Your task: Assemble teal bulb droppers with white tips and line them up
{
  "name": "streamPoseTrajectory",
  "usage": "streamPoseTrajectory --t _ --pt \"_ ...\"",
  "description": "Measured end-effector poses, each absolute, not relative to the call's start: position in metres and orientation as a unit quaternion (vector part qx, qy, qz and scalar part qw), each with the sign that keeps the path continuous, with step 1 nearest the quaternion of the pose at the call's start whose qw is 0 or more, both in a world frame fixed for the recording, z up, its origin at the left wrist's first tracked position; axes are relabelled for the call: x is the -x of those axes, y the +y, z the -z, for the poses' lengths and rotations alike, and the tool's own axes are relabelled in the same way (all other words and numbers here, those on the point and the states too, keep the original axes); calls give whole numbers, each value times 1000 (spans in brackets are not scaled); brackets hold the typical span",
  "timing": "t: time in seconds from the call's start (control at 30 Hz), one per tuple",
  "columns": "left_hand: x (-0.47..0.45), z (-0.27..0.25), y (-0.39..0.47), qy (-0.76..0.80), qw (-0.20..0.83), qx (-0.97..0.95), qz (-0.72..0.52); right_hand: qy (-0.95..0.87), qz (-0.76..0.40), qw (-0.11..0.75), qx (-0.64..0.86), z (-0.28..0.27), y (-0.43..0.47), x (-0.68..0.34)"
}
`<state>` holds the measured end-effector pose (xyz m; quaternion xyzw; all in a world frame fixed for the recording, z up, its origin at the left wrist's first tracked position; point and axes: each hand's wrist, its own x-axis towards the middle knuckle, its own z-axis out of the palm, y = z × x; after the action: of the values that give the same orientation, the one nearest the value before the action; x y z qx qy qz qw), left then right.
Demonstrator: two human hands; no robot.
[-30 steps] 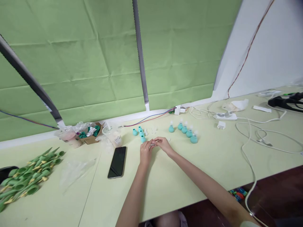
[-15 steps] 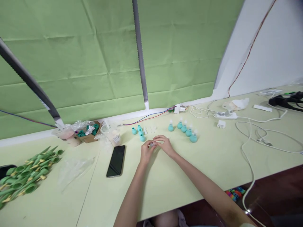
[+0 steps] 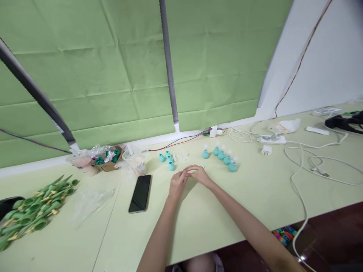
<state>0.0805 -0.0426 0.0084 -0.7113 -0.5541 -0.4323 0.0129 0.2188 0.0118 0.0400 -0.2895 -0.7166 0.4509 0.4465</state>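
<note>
My left hand [image 3: 177,183] and my right hand [image 3: 199,174] meet fingertip to fingertip over the middle of the table. Both are closed, with the fingers pinched together; whatever lies between them is hidden now. Just beyond my left hand stand several small teal vase-shaped pieces [image 3: 171,166] with open tops. Beside those lie small whitish clear parts [image 3: 183,155]. Farther right, several teal pieces [image 3: 232,165] carry whitish tips, one of them [image 3: 205,152] set a little apart from the row.
A black phone [image 3: 140,193] lies left of my hands. Behind it are a lidded drink cup [image 3: 138,164] and an open carton [image 3: 109,165]. Green stem-like pieces [image 3: 36,211] are heaped at far left. A power strip [image 3: 272,139] and white cables [image 3: 300,181] spread across the right.
My fingers have drawn closer together, covering a small translucent piece that showed between them before. The view has shifted slightly; the teal pieces stay in place.
</note>
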Motion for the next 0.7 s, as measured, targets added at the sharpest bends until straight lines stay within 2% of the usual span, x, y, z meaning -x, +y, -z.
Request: streamPoseTrajectory --t 0.13,0.23,0.3,0.4,0.53,0.6,0.7 --pt "-81 -12 -43 -533 50 730 425 -724 -510 391 251 -47 13 -228" --pt "-80 -13 -43 -541 73 719 431 -746 -505 354 250 -50 26 -239" --pt "-77 -12 -42 -549 85 702 446 -750 -450 376 306 -50 41 -243" --pt "-72 -9 -40 -561 95 677 466 -774 -286 390 409 -54 68 -232" --pt "-66 -8 -37 -561 106 670 475 -878 -60 207 427 -63 92 -192" --pt "-64 -8 -37 -560 107 668 478 -888 -29 150 434 -66 98 -172" --pt "-61 -9 -38 -566 96 656 489 -887 -32 122 444 -65 102 -155"
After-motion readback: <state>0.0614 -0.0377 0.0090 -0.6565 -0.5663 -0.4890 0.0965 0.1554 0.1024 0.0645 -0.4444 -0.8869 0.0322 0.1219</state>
